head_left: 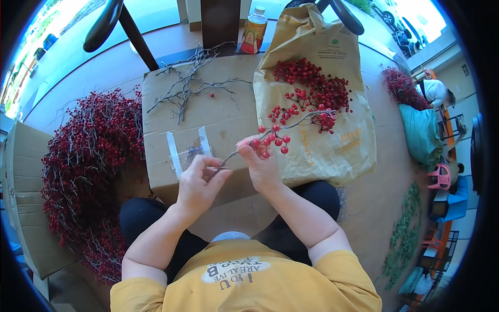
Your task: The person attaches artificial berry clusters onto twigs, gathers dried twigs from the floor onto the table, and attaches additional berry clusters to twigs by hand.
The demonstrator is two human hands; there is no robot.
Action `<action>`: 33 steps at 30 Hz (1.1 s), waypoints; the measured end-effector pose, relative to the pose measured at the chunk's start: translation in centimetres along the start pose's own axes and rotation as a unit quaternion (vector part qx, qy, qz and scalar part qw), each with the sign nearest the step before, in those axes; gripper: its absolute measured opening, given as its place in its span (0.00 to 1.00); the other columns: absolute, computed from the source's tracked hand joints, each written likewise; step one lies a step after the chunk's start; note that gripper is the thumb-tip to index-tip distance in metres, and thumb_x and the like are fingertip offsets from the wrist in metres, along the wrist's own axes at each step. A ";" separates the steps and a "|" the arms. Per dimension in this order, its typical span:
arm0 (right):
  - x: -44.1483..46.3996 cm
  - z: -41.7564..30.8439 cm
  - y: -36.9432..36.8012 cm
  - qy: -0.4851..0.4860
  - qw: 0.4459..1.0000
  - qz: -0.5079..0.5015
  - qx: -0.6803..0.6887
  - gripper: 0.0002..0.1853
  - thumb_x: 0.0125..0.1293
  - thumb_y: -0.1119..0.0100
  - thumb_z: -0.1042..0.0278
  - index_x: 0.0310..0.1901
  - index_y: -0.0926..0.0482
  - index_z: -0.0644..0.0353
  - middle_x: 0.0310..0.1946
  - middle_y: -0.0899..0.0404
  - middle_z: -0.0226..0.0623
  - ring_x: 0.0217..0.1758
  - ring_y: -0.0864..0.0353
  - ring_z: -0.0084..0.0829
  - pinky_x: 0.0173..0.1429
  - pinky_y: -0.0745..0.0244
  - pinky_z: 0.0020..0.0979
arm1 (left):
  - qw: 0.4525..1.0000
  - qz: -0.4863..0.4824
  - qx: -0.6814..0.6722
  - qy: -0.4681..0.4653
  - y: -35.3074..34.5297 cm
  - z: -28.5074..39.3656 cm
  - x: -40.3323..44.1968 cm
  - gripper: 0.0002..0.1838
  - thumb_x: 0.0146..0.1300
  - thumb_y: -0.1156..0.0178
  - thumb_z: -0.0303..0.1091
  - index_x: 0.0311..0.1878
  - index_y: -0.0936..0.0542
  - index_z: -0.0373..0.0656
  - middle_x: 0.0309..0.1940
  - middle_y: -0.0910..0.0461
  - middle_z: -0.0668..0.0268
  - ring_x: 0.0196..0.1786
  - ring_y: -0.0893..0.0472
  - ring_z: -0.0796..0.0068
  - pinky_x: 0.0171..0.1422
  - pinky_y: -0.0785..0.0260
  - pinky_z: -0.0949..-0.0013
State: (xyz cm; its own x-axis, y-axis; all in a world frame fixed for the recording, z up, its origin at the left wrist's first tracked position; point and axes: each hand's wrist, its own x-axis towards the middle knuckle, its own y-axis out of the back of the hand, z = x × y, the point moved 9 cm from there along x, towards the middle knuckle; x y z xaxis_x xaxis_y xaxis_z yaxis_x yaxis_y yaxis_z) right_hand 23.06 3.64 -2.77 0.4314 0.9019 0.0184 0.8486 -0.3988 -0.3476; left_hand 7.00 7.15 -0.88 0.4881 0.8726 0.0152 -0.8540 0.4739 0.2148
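A thin grey-brown berry branch (301,120) with red berries runs between my two hands above the cardboard box. My left hand (200,184) is closed in a pinch on the bare lower end of its stem. Further up, near a cluster of berries, my right hand (261,167) grips the same branch between thumb and fingers. The branch's far tip reaches over a brown paper bag (332,161). On that bag lies a pile of red berry sprigs (332,93). Bare twigs (187,86) lie on the box, with one loose berry (211,95) beside them.
The cardboard box (161,130) with tape strips stands before my knees. At left, a large heap of red-berried branches (93,140) fills another carton (31,208). A drink bottle (254,31) stands behind the box. Far right are a green sack (418,132) and a person (436,92).
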 end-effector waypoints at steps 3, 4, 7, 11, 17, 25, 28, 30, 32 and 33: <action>-0.3 0.3 -0.4 -0.037 0.999 0.004 0.015 0.07 0.61 0.34 0.68 0.35 0.23 0.56 0.31 0.24 0.21 0.35 0.29 0.13 0.42 0.34 0.21 | 0.996 -0.023 0.070 -0.042 -0.5 1.0 0.2 0.13 0.60 0.37 0.25 0.47 0.25 0.35 0.31 0.22 0.68 0.30 0.23 0.85 0.32 0.32 0.81; -0.3 0.3 -0.5 -0.048 0.999 0.003 0.006 0.07 0.61 0.34 0.68 0.35 0.23 0.57 0.30 0.24 0.21 0.35 0.30 0.13 0.41 0.34 0.20 | 0.993 -0.024 0.091 -0.069 -0.7 1.7 0.3 0.15 0.59 0.36 0.25 0.48 0.25 0.34 0.31 0.22 0.68 0.29 0.24 0.86 0.31 0.32 0.81; 0.8 0.4 -1.3 -0.066 0.996 -0.064 0.001 0.07 0.62 0.35 0.66 0.33 0.23 0.56 0.30 0.24 0.21 0.36 0.30 0.12 0.43 0.35 0.19 | 0.996 -0.034 0.068 -0.036 -1.0 0.2 0.4 0.16 0.58 0.35 0.24 0.49 0.24 0.33 0.31 0.22 0.69 0.29 0.25 0.87 0.32 0.32 0.81; 1.9 -1.4 -1.8 -0.021 0.988 -0.101 -0.114 0.07 0.61 0.34 0.68 0.33 0.23 0.59 0.29 0.23 0.21 0.37 0.29 0.11 0.43 0.33 0.19 | 0.996 -0.038 0.042 -0.062 -1.7 1.2 -0.1 0.10 0.61 0.38 0.26 0.45 0.22 0.33 0.29 0.22 0.71 0.27 0.25 0.88 0.30 0.31 0.81; 4.0 -6.4 -0.3 0.223 0.884 -0.090 -0.401 0.18 0.62 0.38 0.53 0.42 0.21 0.61 0.39 0.21 0.36 0.47 0.23 0.33 0.53 0.31 0.35 | 0.993 0.054 -0.086 0.064 0.6 -0.3 0.9 0.09 0.64 0.41 0.28 0.46 0.21 0.35 0.27 0.21 0.69 0.23 0.27 0.88 0.27 0.34 0.81; 7.6 -3.6 7.5 0.155 0.675 0.014 -0.722 0.19 0.60 0.39 0.53 0.52 0.25 0.45 0.49 0.26 0.39 0.53 0.27 0.43 0.58 0.34 0.45 | 0.991 0.075 0.099 0.052 6.8 -3.3 4.2 0.12 0.63 0.42 0.30 0.45 0.20 0.33 0.26 0.20 0.67 0.26 0.23 0.84 0.29 0.33 0.80; 7.5 -3.4 7.3 0.123 0.876 0.008 -0.466 0.15 0.67 0.44 0.59 0.53 0.26 0.50 0.40 0.24 0.34 0.42 0.22 0.33 0.45 0.27 0.33 | 0.969 0.024 0.239 0.062 5.9 -3.0 3.7 0.12 0.57 0.41 0.32 0.41 0.18 0.34 0.28 0.17 0.51 0.31 0.16 0.61 0.40 0.26 0.66; 6.4 -2.7 6.6 0.009 0.985 0.012 -0.172 0.14 0.70 0.47 0.60 0.54 0.27 0.53 0.37 0.25 0.32 0.37 0.22 0.26 0.40 0.27 0.26 | 0.965 0.024 0.254 0.057 5.5 -2.5 3.4 0.12 0.57 0.41 0.34 0.39 0.17 0.37 0.30 0.18 0.50 0.33 0.17 0.56 0.42 0.26 0.63; 5.4 -2.1 5.2 -0.070 0.996 -0.019 -0.050 0.14 0.72 0.52 0.61 0.55 0.29 0.56 0.33 0.29 0.29 0.27 0.32 0.16 0.29 0.35 0.18 | 0.963 0.016 0.261 0.057 5.1 -2.4 3.4 0.12 0.57 0.41 0.35 0.39 0.17 0.38 0.29 0.17 0.52 0.33 0.17 0.56 0.42 0.26 0.62; 4.8 -1.4 4.6 -0.122 0.990 -0.051 0.040 0.14 0.72 0.52 0.60 0.54 0.28 0.55 0.31 0.30 0.28 0.25 0.35 0.16 0.27 0.37 0.18 | 0.958 0.021 0.281 0.048 5.0 -2.3 3.5 0.11 0.57 0.41 0.35 0.38 0.17 0.38 0.29 0.17 0.52 0.34 0.17 0.55 0.42 0.26 0.61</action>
State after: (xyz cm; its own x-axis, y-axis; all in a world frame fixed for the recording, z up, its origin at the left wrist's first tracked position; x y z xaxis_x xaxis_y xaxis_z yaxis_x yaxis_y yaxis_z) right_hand 29.47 5.95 -2.94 0.2494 0.9541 -0.1659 0.8529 -0.2976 -0.4291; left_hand 4.05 12.83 -2.03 0.4131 0.9094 -0.0486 -0.6281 0.3231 0.7079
